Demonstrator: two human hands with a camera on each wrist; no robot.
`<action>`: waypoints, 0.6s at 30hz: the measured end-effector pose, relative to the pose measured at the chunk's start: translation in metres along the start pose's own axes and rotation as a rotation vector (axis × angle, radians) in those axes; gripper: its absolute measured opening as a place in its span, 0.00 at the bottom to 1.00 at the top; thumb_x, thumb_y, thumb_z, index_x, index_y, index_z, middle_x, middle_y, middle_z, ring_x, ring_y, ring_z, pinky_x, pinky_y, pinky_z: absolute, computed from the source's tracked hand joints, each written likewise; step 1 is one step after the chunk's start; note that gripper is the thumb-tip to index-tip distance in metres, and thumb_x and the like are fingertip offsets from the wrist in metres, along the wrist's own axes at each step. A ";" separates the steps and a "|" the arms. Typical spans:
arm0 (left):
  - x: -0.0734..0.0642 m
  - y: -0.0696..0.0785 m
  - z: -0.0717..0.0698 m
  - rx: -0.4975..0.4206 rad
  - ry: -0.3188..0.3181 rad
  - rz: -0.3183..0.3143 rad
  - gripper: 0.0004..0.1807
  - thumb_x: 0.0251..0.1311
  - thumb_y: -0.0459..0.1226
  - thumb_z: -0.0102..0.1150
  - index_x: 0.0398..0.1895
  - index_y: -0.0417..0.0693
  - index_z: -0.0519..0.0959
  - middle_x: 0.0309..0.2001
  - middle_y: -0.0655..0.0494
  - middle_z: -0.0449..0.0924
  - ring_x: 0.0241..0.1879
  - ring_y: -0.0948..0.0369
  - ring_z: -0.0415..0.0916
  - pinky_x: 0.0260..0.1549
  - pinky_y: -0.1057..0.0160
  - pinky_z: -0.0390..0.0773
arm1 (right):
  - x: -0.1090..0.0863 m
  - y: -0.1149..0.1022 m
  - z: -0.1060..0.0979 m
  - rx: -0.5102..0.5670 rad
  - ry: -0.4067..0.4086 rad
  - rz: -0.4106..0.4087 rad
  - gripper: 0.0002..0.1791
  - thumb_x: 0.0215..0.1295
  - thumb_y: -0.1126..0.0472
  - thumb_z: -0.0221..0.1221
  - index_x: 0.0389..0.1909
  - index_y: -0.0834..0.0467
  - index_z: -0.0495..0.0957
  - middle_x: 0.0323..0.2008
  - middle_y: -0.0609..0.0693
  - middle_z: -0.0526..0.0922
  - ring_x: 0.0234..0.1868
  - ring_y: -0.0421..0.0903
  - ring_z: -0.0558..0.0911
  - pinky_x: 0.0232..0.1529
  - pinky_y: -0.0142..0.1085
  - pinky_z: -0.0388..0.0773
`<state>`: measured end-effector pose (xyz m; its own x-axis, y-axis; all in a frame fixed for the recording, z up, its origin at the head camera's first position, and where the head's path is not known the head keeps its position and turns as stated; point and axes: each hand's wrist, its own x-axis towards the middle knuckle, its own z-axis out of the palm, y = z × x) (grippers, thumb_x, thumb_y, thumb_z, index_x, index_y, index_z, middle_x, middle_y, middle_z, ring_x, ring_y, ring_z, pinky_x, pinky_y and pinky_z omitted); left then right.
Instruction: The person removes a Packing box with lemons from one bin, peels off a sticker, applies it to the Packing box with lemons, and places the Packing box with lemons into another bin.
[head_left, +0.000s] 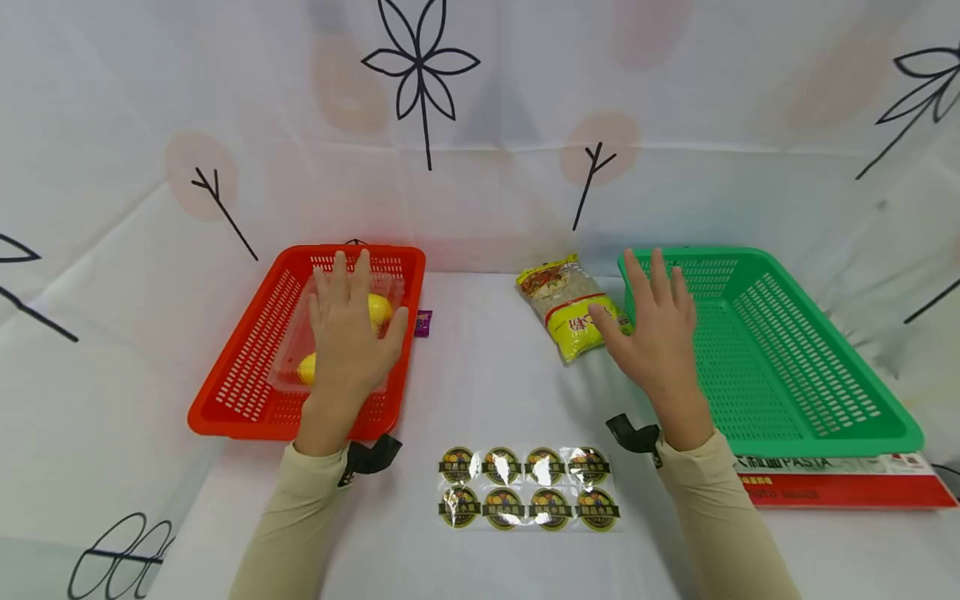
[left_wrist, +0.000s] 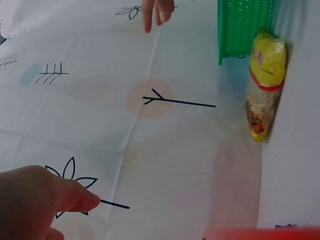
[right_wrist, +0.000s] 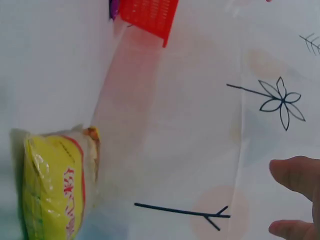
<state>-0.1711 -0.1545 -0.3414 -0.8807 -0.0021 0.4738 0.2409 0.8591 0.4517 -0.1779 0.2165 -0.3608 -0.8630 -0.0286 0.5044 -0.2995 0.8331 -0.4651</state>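
My left hand (head_left: 347, 329) is raised over the red basket (head_left: 243, 367), fingers straight and thumb spread, holding nothing. Below it in the basket sits a clear plastic tub (head_left: 288, 350) with yellow fruits (head_left: 380, 310), partly hidden by the hand. My right hand (head_left: 660, 333) hovers with straight fingers at the left side of the green basket (head_left: 757, 358), also holding nothing. A yellow and clear bag of dry food (head_left: 573, 307) lies just left of that hand. Between the forearms, a clear sheet of round fruit stickers (head_left: 527, 487) lies flat on the table.
A small purple packet (head_left: 423, 323) lies against the red basket's right side. Under the green basket's front edge is a red and white box (head_left: 847, 492) printed with PASTA. A white patterned cloth (head_left: 502, 200) hangs behind the table.
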 end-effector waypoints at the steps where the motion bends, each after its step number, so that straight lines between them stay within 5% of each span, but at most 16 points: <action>1: -0.002 -0.003 -0.002 -0.023 0.012 -0.002 0.48 0.65 0.44 0.63 0.83 0.45 0.52 0.82 0.38 0.46 0.80 0.37 0.35 0.73 0.32 0.38 | 0.000 0.000 0.001 0.031 0.011 -0.013 0.44 0.73 0.44 0.60 0.83 0.53 0.54 0.82 0.63 0.46 0.80 0.69 0.42 0.73 0.69 0.36; 7: -0.023 -0.014 -0.023 -0.158 0.035 -0.099 0.53 0.64 0.45 0.65 0.85 0.48 0.44 0.79 0.42 0.56 0.73 0.43 0.59 0.64 0.34 0.68 | 0.005 -0.010 0.005 0.201 -0.004 -0.045 0.42 0.74 0.47 0.59 0.82 0.58 0.55 0.81 0.63 0.50 0.80 0.65 0.47 0.75 0.65 0.41; 11: -0.041 -0.019 -0.038 -0.214 0.035 -0.214 0.57 0.65 0.47 0.66 0.85 0.53 0.36 0.81 0.45 0.52 0.75 0.45 0.58 0.62 0.33 0.69 | 0.008 -0.022 0.007 0.256 -0.045 -0.037 0.42 0.74 0.49 0.60 0.82 0.57 0.55 0.81 0.59 0.53 0.80 0.61 0.52 0.74 0.65 0.48; 14: -0.055 -0.026 -0.046 -0.235 0.059 -0.264 0.56 0.65 0.45 0.66 0.85 0.54 0.37 0.82 0.48 0.50 0.78 0.49 0.52 0.64 0.33 0.66 | 0.010 -0.029 0.010 0.273 -0.059 -0.043 0.41 0.74 0.51 0.61 0.82 0.57 0.56 0.80 0.56 0.57 0.79 0.60 0.55 0.73 0.64 0.53; 18: -0.074 -0.038 -0.052 -0.235 0.137 -0.312 0.53 0.65 0.41 0.66 0.85 0.51 0.43 0.80 0.48 0.56 0.76 0.49 0.56 0.63 0.34 0.69 | 0.013 -0.038 0.015 0.305 -0.062 -0.064 0.41 0.74 0.53 0.62 0.81 0.57 0.58 0.79 0.55 0.60 0.78 0.58 0.58 0.72 0.63 0.58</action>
<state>-0.0936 -0.2135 -0.3546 -0.8676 -0.3259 0.3757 0.0711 0.6663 0.7423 -0.1835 0.1761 -0.3474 -0.8588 -0.1168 0.4989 -0.4540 0.6248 -0.6352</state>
